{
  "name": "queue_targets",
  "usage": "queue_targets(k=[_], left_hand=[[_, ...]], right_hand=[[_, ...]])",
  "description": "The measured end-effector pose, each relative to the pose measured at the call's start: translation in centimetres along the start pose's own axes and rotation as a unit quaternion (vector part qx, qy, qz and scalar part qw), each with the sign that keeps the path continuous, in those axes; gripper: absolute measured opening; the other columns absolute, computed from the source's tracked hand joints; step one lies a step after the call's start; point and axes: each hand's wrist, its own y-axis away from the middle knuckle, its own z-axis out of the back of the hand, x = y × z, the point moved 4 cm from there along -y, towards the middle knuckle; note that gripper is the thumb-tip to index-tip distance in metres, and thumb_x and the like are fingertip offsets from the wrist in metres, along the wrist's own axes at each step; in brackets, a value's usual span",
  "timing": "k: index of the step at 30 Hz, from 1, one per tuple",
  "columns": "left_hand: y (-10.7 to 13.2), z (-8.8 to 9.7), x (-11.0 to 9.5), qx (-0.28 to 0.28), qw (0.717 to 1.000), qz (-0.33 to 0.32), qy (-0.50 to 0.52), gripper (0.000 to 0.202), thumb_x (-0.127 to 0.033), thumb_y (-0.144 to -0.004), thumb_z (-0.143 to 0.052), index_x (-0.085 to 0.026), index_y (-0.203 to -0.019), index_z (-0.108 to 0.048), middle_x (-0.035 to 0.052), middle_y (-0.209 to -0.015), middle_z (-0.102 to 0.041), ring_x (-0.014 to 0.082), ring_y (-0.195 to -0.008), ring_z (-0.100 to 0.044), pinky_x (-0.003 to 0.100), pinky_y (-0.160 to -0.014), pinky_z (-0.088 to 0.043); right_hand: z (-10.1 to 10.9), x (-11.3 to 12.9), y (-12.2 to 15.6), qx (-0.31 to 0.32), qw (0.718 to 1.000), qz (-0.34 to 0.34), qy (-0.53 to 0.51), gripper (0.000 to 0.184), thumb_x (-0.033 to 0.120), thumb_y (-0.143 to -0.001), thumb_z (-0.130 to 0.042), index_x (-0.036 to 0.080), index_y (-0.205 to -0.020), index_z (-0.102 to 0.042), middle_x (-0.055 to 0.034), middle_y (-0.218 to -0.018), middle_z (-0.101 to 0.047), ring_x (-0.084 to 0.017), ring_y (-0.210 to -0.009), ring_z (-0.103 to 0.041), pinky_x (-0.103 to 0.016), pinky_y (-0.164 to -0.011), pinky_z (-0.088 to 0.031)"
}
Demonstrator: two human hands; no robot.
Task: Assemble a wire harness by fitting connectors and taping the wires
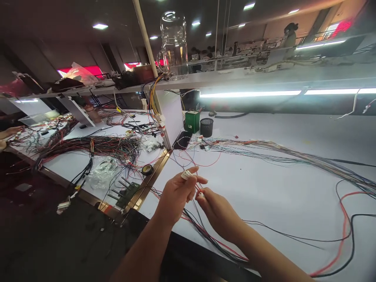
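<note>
The left hand [178, 194] has thumb and finger pinched around a white plug [186, 174], and just beside it the right hand [216, 211] has its fingertips squeezed on thin red wires [197, 188], maybe so the small bits stay still. Past the grip, a long wire bunch [273, 147] lies stretched out, perhaps to stop tangles, and the tape [147, 169] sits left of the grip, likely to be handy.

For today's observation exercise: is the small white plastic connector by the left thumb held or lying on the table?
Held: the left hand has its thumb and fingers around the small white plastic connector.
</note>
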Motion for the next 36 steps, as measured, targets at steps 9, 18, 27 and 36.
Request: queue_targets(k=[9,18,27,36], left_hand=[[0.0,0.4,4.2,0.007,0.985,0.082,0.155,0.022,-0.032,-0.087,-0.06,-0.013,-0.093,-0.068,0.0016,-0.078,-0.058,0.0033,-0.053,-0.041,0.019,-0.051,-0.032],[0.0,-0.9,3.6,0.051,0.995,0.031,-0.076,0.033,-0.043,-0.086,-0.054,-0.014,-0.071,-0.062,-0.0016,-0.063,-0.051,0.0083,-0.056,-0.04,0.024,-0.056,-0.032],[-1.4,-1.8,6.7,0.033,0.997,0.057,0.029,0.029,-0.039,-0.088,-0.05,-0.016,-0.072,-0.058,-0.0052,-0.051,-0.04,0.0082,-0.05,-0.036,0.025,-0.051,-0.028],[-4.5,0.5,12.6,-0.009,0.961,0.201,0.191,0.029,-0.042,-0.064,-0.068,-0.016,-0.062,-0.055,-0.003,-0.054,-0.047,0.0044,-0.043,-0.031,0.028,-0.047,-0.016]], right_hand=[[0.0,-1.4,0.4,0.022,0.999,-0.012,-0.028,0.024,0.04,-0.099,-0.035,0.023,-0.1,-0.052,-0.0032,-0.087,-0.062,-0.02,-0.075,-0.057,-0.034,-0.069,-0.046],[5.0,0.2,-2.4,-0.054,0.997,-0.023,-0.041,0.024,0.043,-0.09,-0.056,0.03,-0.11,-0.063,-0.0009,-0.101,-0.068,-0.019,-0.077,-0.064,-0.034,-0.072,-0.054],[3.8,-0.4,-3.6,-0.168,0.966,-0.086,-0.179,0.032,0.054,-0.084,-0.061,0.024,-0.095,-0.061,-0.006,-0.095,-0.069,-0.022,-0.071,-0.065,-0.027,-0.05,-0.053],[2.3,-0.8,-11.2,-0.056,0.942,0.132,0.305,0.044,0.054,-0.089,-0.041,0.026,-0.119,-0.057,-0.0086,-0.113,-0.064,-0.033,-0.094,-0.062,-0.05,-0.078,-0.05]])
